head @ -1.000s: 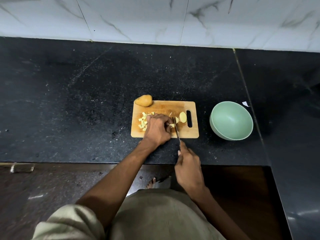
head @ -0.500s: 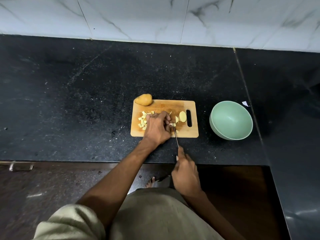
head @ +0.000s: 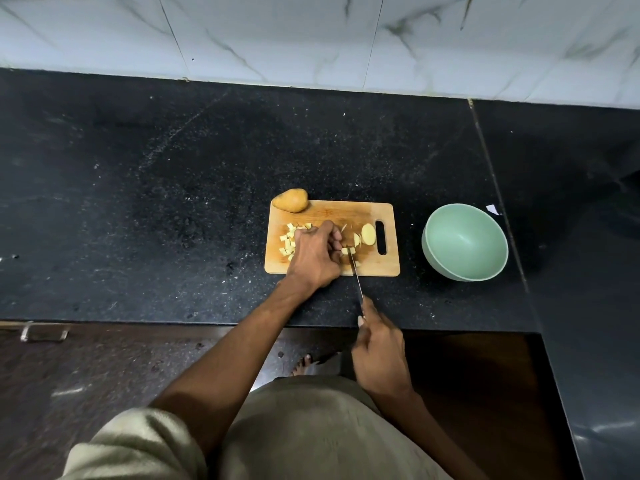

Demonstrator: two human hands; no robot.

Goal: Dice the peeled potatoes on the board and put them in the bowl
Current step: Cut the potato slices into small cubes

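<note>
A speckled black stone counter (head: 173,188) runs under a white marbled tile wall, carrying a small rectangular wooden cutting board (head: 346,211) near its front edge. The left hand (head: 313,256) curls its fingers down on pale potato strips (head: 347,251) at the board's middle, pinning them for the cut. The right hand (head: 379,355) grips the handle of a slim steel knife (head: 356,280), its blade reaching over the board's front edge. Finished yellow cubes (head: 287,240) lie pushed towards the left edge, round slices (head: 367,233) wait by the handle slot, and a whole potato (head: 291,200) sits on the back-left corner. The empty pale-green round bowl (head: 465,220) stands beside the board's right edge, probably for easy transfer.
</note>
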